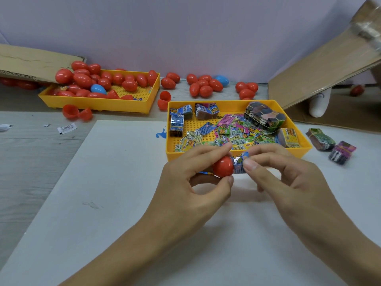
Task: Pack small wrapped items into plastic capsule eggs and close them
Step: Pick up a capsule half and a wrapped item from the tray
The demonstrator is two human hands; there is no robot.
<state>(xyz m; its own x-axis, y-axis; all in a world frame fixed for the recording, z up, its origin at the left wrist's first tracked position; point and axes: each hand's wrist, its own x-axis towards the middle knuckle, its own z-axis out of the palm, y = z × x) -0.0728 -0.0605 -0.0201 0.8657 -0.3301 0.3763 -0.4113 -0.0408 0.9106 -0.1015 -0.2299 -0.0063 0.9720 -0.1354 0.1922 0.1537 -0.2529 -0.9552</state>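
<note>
Left hand (198,182) pinches red egg half (223,166); right hand (274,172) pinches wrapped item (240,165) at its mouth. Risk: protruding wrapper jams closure.

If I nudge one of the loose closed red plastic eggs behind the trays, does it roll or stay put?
Probably rolls. The closed red plastic eggs on the grey table are smooth, rounded and glossy, lying on their sides, so a nudge would likely send one off in a curve. They look hollow and light, so expect it to skid too. Neighbours touching it would likely scatter.
</note>
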